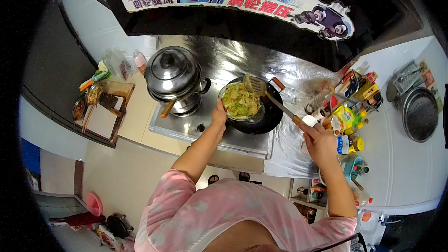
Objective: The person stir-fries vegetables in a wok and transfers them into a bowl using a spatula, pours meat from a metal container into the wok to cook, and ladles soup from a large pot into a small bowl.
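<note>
My left hand is closed on the left edge of a bowl, holding it over the left part of a black wok. Chopped, cooked green vegetables fill the bowl. In my right hand is the wooden-ended handle of a slotted spatula. Its metal head meets the far right edge of the bowl, with some food on it. Most of the wok's dark inside shows to the right of the bowl; the part beneath the bowl is hidden.
A lidded steel steamer pot stands on the left side of the stove, beside the wok. Bottles and sauces crowd the right counter. A wooden tray lies far left. The range hood overhangs the stove.
</note>
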### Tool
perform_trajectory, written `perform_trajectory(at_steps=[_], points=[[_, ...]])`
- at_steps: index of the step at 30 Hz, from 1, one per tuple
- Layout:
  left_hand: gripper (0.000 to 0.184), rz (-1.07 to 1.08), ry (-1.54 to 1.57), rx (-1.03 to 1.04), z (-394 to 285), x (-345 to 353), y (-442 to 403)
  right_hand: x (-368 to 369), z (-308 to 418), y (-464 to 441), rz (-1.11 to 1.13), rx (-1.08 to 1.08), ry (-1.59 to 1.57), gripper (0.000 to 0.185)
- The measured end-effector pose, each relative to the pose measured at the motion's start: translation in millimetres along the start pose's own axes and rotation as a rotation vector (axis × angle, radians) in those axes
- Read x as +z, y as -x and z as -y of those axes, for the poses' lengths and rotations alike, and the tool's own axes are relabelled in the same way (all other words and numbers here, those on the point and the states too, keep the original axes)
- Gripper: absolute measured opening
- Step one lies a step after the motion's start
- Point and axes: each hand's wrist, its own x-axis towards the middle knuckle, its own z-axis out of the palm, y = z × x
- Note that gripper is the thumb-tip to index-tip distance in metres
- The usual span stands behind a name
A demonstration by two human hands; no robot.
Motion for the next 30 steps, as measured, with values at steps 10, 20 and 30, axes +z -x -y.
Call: perform_trajectory(at_steps=[10,20,30], points=[[0.070,0.090,0.130,-0.068,-11,-5,8,5,-2,8,-0.161,-0.138,0.153,0.043],[0.073,0.121,0.147,-0.097,-14,-7,10,7,-3,20,-0.201,-0.074,0.103,0.041],[0.068,0.180,0.278,-0.103,-10,-35,22,172,-89,50,-0.004,0.533,-0.657,0.033]])
